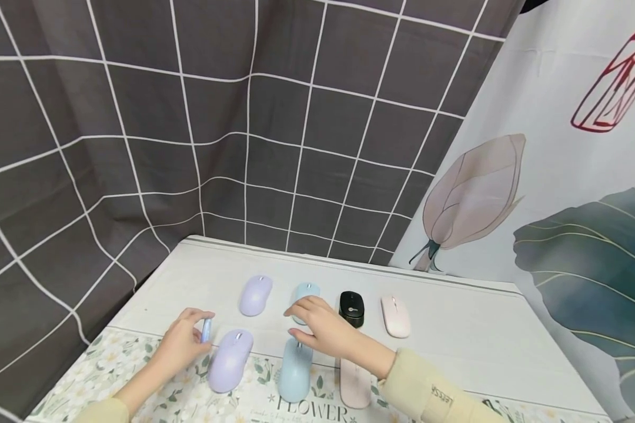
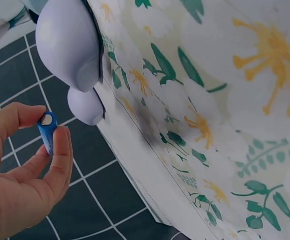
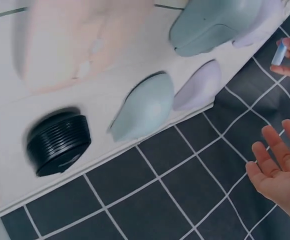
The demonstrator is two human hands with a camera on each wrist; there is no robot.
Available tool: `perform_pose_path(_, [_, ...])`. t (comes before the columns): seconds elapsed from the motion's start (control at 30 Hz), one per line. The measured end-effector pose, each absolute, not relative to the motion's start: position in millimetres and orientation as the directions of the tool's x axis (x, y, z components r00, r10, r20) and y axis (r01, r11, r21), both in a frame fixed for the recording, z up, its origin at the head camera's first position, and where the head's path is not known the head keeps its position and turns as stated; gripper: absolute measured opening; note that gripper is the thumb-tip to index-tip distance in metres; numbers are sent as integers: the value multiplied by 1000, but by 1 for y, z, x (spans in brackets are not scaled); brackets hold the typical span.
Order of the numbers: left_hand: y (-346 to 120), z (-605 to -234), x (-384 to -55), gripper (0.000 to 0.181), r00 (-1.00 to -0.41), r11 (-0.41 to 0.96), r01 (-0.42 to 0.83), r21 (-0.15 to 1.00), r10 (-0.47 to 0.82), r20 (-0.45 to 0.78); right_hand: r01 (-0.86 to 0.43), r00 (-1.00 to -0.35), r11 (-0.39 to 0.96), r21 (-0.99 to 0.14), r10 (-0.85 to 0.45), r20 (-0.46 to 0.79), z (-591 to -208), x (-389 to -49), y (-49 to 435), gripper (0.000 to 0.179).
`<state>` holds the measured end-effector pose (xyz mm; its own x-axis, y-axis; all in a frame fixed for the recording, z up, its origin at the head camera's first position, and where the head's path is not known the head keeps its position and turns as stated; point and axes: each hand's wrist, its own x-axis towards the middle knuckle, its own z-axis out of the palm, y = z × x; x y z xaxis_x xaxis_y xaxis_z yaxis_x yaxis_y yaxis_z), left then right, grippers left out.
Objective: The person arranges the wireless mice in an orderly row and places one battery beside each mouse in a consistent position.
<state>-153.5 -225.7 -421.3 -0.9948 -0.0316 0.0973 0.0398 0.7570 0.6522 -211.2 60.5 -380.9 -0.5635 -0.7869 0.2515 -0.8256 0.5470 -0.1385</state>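
My left hand (image 1: 181, 339) pinches a small blue battery (image 2: 47, 132) between thumb and fingertips, its round metal end showing in the left wrist view. In the head view the battery is held upright, left of the near purple mouse (image 1: 230, 361). My right hand (image 1: 324, 329) hovers with loosely spread fingers and nothing in it. It overlaps the far light-blue mouse (image 1: 308, 289) and the top of the near light-blue mouse (image 1: 295, 374). The far purple mouse (image 1: 256, 295) lies between the two hands, farther back.
Right of the right hand lie a black mouse (image 1: 351, 308) and a pale pink mouse (image 1: 395, 316). Another pink mouse (image 1: 355, 385) sits nearer, partly under the right forearm. The white table (image 1: 455, 329) has a floral cloth (image 1: 122, 358) along its front. A dark checked curtain (image 1: 275, 153) hangs behind.
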Motion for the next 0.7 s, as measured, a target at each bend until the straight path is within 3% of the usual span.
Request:
perform_pose_path(0.33, [-228,-423,-157,54,-994,762,50,645,-23,104,-657,-708,582,-479,-696,125,-387,-242,18,34])
perform_pose_path(0.43, [-227,-422,-154,52,-997,766,37,642,-18,78,-623,-736,616,-482,-670,96,-389,-253,1,34])
perform_pose_path(0.7, [-228,-427,-145,49,-999,797,-13,604,-37,27,-601,-765,714,-360,-644,0,-397,-283,-40,31])
